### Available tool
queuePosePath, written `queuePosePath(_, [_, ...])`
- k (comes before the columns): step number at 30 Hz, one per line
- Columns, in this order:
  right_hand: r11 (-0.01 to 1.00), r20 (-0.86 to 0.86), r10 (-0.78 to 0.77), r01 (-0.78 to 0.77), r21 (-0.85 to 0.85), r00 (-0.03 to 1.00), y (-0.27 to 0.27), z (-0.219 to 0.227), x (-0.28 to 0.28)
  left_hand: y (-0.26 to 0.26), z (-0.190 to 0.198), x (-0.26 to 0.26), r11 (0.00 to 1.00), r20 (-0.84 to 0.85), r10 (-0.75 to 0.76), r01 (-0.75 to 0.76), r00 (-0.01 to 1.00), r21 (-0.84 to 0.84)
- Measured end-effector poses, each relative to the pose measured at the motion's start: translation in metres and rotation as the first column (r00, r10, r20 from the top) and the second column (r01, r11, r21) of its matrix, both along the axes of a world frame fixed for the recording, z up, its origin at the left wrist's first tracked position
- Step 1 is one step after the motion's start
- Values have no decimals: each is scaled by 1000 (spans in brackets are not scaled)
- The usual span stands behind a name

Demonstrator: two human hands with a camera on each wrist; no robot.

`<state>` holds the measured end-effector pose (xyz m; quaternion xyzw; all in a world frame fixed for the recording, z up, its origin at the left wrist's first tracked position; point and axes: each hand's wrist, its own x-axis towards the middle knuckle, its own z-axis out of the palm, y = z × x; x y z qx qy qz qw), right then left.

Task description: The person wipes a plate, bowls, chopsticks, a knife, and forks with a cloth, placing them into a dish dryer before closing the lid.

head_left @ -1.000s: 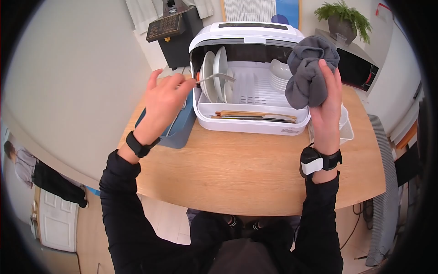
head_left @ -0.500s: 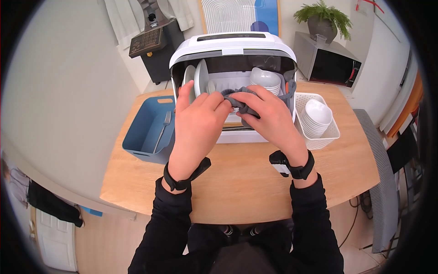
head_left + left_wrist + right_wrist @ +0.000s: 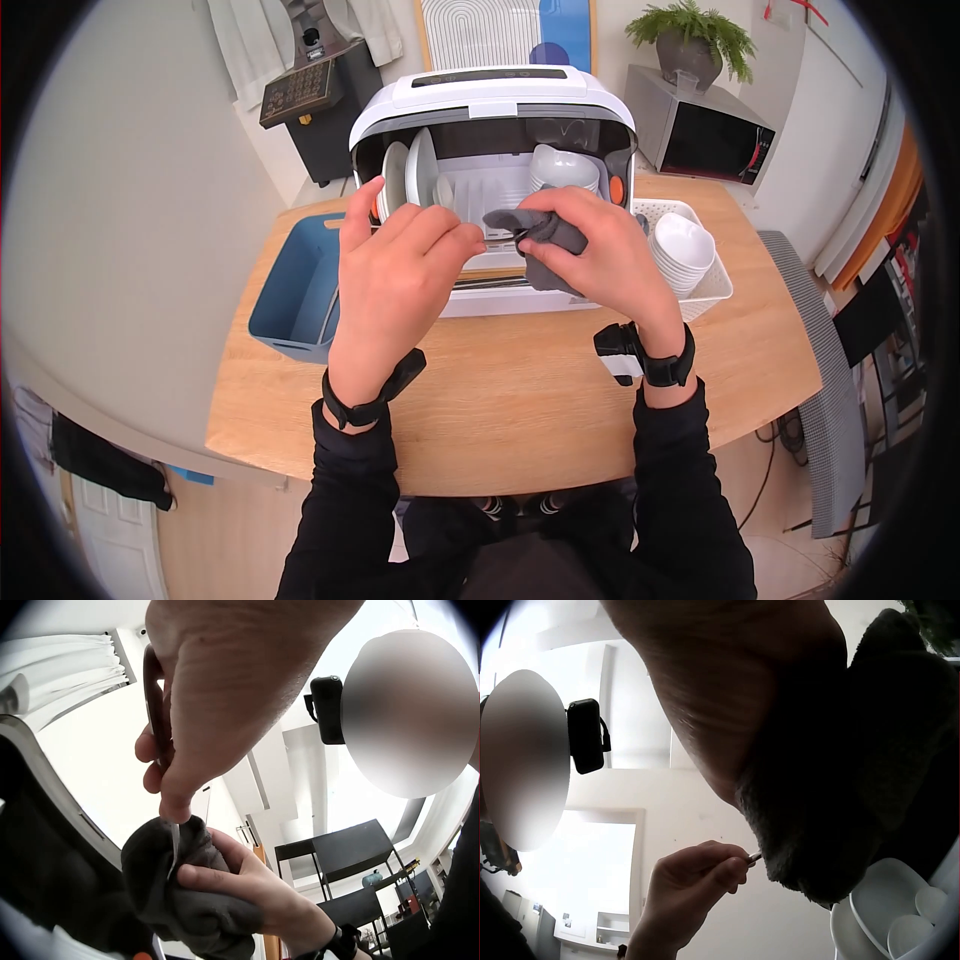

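My left hand (image 3: 405,265) pinches a metal fork (image 3: 154,705) by its handle in front of the dish cabinet. The fork's tined end is hidden in a grey cloth (image 3: 552,240). My right hand (image 3: 605,250) holds this cloth bunched, folded around the fork, with the thumb pressing on it. In the left wrist view the fork's narrow neck runs down into the cloth (image 3: 195,892). From the right wrist view, a short piece of metal shows between the left fingertips (image 3: 735,871) and the cloth.
Behind the hands, the white dish cabinet (image 3: 590,90) stands open, with upright plates (image 3: 422,170) and stacked bowls (image 3: 562,170). A blue bin (image 3: 285,280) with a utensil inside stands at left. On the right, a white basket (image 3: 715,290) holds more bowls (image 3: 685,250).
The fork and cloth, held apart a second ago, have come together in front of the cabinet. The cloth now wraps the fork's tined end. The view has shifted slightly.
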<state>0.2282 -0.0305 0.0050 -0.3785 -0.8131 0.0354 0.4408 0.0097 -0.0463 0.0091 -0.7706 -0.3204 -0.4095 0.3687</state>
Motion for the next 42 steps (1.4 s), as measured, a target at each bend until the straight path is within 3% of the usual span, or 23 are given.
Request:
queuePosePath(7, [993,-96,-65,55,-103,993,1,0,4,2,-4,-2,998,36,-7,10,999,-65])
queuePosePath(10, [986,-58,-102,93,-135,993,2,1,9,3,-3,-7,995,26,46,-44,999,-90])
queuePosePath(14, [944,50,-310,314,-102,949,10,0,34,0,4,-19,986,97,147,-138,984,-95])
queuePosePath(18, [970,-220,-131,170,171,967,8,10,29,-5,4,-23,976,83,174,-160,981,-150])
queuePosePath(21, [954,-96,42,-12,298,995,-2,10,9,-5,-1,-12,977,28,146,-139,989,-159])
queuePosePath(24, [980,46,154,-159,117,987,-15,4,-11,-5,-6,0,987,-5,136,-135,991,-90])
queuePosePath(27, [993,133,112,-115,17,985,-10,-6,-18,-11,-8,8,984,-34,167,-165,985,62])
queuePosePath(33, [995,71,97,-98,21,993,-10,-5,-13,-11,-6,13,994,57,55,-60,997,90])
queuePosePath(37, [997,-140,35,-26,68,990,3,-11,-11,-9,-3,23,988,234,10,-46,972,147])
queuePosePath(38, [994,-279,31,-58,-89,960,5,-11,-11,-7,-6,19,991,252,-10,-23,968,130])
queuePosePath(41, [956,-589,94,-238,-171,803,13,-12,-15,-6,-11,19,994,333,-67,92,941,-62])
queuePosePath(42, [908,-712,105,-359,-217,695,13,-13,-20,-6,-12,19,978,364,-78,142,928,-151])
